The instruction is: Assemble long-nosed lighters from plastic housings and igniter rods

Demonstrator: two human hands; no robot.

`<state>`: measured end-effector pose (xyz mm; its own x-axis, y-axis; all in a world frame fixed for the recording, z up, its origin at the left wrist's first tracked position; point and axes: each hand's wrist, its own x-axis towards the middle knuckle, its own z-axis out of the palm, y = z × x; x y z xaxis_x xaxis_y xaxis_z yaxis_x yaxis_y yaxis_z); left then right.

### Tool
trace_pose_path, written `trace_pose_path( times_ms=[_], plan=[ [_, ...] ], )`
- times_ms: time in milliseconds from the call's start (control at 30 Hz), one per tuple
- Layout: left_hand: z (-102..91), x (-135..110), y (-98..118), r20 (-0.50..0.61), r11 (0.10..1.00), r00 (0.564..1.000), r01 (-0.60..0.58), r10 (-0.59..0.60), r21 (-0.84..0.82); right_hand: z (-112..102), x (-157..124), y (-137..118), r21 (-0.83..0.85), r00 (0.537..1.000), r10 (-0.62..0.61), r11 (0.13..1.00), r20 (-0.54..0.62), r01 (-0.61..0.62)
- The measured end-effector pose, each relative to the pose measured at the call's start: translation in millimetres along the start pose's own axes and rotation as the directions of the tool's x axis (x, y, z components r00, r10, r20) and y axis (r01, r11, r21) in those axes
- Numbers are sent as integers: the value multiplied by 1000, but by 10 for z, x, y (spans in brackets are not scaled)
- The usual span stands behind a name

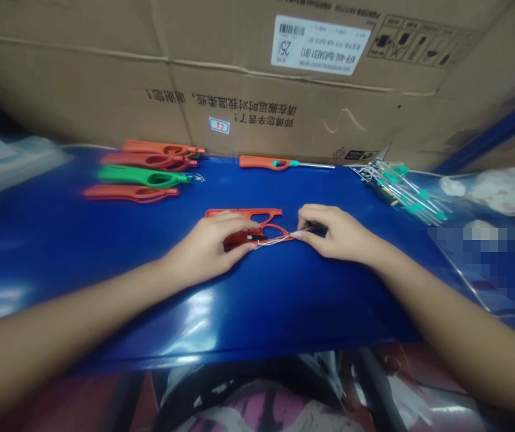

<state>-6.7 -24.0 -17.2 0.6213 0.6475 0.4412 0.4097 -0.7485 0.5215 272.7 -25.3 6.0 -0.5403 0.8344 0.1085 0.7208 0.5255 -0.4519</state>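
In the middle of the blue table, my left hand (207, 246) is closed round an orange lighter shell half (275, 229) with an oval trigger opening. A small black part (257, 237) and a thin white wire (271, 242) lie along it near my thumb. My right hand (331, 231) pinches at the shell's right end, where the wire runs to the fingertips. A slim dark piece (316, 227) shows between its fingers; its kind is unclear. Just behind, a second orange shell half (243, 212) lies partly hidden by my left hand.
Orange lighter handles (131, 192) and a green lighter handle (135, 176) lie at the back left. An assembled orange lighter (261, 162) rests before a cardboard box (239, 78). Several metal lighter tubes (412, 195) with teal parts are piled right. A person's patterned sleeve (509, 189) shows far right.
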Motion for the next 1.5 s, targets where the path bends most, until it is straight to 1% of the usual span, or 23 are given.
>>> trace_pose_path(
  times_ms=[167,300,400,500,567,633,700,800,867,1000,1100,1233,1367,1433,1500],
  plan=[
    [-13,11,5,22,1000,1000,16,-15,-16,-31,7,9,62,999,-26,998,20,25],
    [-28,31,22,47,999,998,35,-34,-20,-42,6,8,67,1000,-5,998,2,5],
    [-40,39,29,69,998,996,61,-59,-31,-52,-7,-13,-11,1000,18,1000,-6,-18],
    [-45,37,20,73,997,995,69,-66,-37,-73,-19,-41,-178,1000,-9,984,-4,8],
    [-45,32,8,73,998,996,58,-55,-38,-92,-23,-52,-232,1000,-28,972,7,29],
    [-43,28,-3,78,998,996,48,-46,-35,-113,-25,-53,-181,1000,-21,983,14,23],
    [-38,26,-9,81,999,996,43,-41,-27,-127,-23,-46,-71,1000,-2,997,25,4],
    [-32,26,-8,70,1000,997,22,-21,-14,-111,-12,-29,92,998,50,994,35,-53],
    [-29,25,-7,64,1000,998,7,-6,-13,-74,2,-19,159,995,95,982,35,-99],
    [-24,25,-9,71,999,997,13,-11,-30,8,31,-29,220,973,223,948,60,-231],
    [-16,33,-16,69,999,998,17,-14,-42,21,48,-86,197,956,287,936,55,-292],
    [-16,46,-18,67,998,998,26,-22,-49,1,59,-170,106,967,255,961,17,-255],
    [-41,53,10,102,998,994,48,-44,-34,-15,31,-188,85,979,204,975,10,-204],
    [-56,56,29,121,999,992,38,-35,-23,-25,1,-190,78,991,137,987,8,-137],
    [-68,57,44,119,1000,993,14,-13,-12,-34,-34,-208,63,999,34,997,11,-35]
  ],
)
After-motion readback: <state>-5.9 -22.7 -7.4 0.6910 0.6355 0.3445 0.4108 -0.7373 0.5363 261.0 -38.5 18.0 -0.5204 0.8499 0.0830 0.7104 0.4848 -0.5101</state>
